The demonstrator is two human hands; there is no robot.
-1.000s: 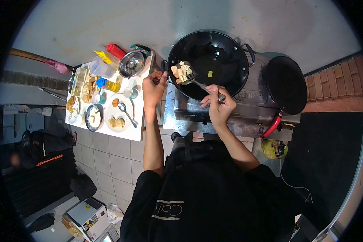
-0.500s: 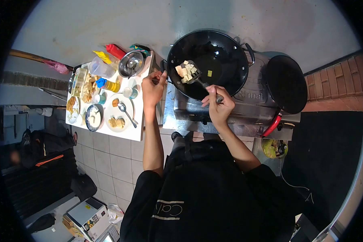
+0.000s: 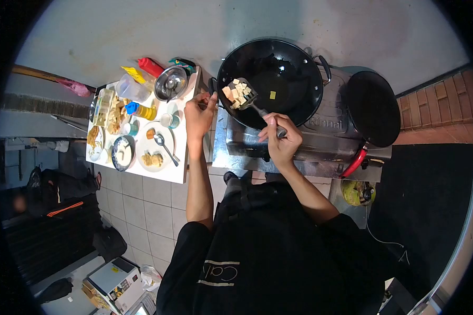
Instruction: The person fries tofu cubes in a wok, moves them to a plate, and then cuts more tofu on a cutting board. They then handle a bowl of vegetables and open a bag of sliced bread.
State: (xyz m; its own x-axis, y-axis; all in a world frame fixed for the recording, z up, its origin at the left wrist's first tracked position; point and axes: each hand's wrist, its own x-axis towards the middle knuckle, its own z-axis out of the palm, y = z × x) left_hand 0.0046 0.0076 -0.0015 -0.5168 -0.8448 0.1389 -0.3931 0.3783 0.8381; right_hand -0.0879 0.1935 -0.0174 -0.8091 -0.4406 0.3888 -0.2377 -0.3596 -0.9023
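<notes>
A black wok [image 3: 294,68] sits on the stove. My left hand [image 3: 198,118] is closed at its left side handle [image 3: 213,85], partly hiding it. My right hand [image 3: 284,137] grips the dark handle of a spatula [image 3: 261,111], whose slotted head is over the left part of the wok. On that head lies a heap of pale tofu cubes [image 3: 238,92] with browned edges. A single yellowish cube [image 3: 273,95] rests apart, near the wok's middle, where the surface looks oily.
Right of the wok is a black frying pan [image 3: 373,110] with a red handle. The white table [image 3: 180,169] on the left bears a steel bowl [image 3: 171,83], a yellow bottle with a blue cap [image 3: 142,111], a plate with a spoon [image 3: 164,137] and a bowl of white food [image 3: 123,152].
My right hand and the spatula have shifted slightly left, with the handle turned a little. The tofu cubes have moved left with the head. My left hand stays put.
</notes>
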